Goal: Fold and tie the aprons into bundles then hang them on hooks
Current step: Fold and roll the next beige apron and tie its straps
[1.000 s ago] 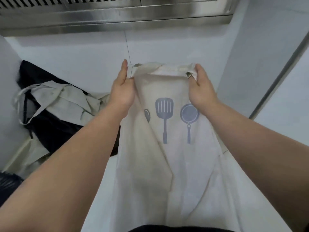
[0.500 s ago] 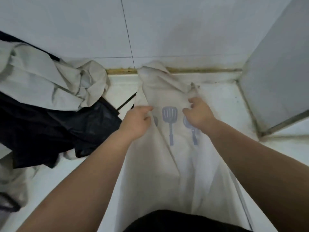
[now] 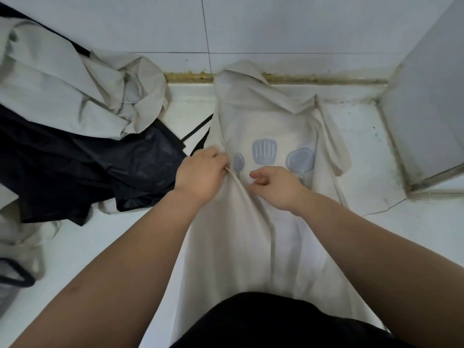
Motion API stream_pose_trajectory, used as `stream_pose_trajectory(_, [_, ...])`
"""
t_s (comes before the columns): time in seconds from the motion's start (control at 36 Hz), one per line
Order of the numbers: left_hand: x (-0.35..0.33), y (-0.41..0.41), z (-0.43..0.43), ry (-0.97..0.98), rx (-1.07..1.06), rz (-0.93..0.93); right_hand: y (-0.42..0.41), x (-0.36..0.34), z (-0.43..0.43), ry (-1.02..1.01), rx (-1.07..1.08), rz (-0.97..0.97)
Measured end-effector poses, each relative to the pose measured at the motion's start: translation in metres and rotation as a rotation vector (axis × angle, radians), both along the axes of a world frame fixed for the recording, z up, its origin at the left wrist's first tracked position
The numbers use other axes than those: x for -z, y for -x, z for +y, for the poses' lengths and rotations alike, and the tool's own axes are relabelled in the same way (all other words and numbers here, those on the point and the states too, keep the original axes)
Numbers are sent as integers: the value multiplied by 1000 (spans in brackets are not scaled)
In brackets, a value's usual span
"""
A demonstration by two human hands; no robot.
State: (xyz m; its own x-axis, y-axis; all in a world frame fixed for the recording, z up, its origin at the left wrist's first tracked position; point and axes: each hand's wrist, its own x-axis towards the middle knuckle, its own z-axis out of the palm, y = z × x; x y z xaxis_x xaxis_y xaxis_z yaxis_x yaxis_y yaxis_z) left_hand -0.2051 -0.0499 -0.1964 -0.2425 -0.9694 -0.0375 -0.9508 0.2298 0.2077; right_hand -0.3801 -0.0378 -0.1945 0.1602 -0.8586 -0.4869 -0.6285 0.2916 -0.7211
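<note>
A: Apron where?
B: Printed apron flat on worktop, centre, hem over 6 o'clock edge. Left hand pinches its crease; right hand curled beside, grip unclear.
A: Tip?
B: Likely keep crease taut, edges matched toward 12.

One cream apron lies on the white counter, reaching from the front edge to the back edge. It carries three blue prints: one spoon, one spatula and one pan. Two hands are on it, one left hand and one right hand. Along the counter's left edge sits one heap of cream cloth and black cloth; the number of aprons in it cannot be told. One grey box stands in the back right corner.
</note>
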Motion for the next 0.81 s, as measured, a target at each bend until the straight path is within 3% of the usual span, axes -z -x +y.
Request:
stream_pose_trajectory(0.14, [-1,-13,9,150,-39,375,-25,-13,-5,-127,30,-291])
stream_pose_trajectory(0.33, [-4,-22,13,201,-37,494,-41,-20,-11,-417,122,-629])
stream_pose_trajectory(0.61, [-18,1,17,214,-34,303,-15,-39,1,-478,29,-542])
stream_pose_trajectory(0.81, [-36,8,20,78,-107,22,-3,-52,23,-452,75,-468])
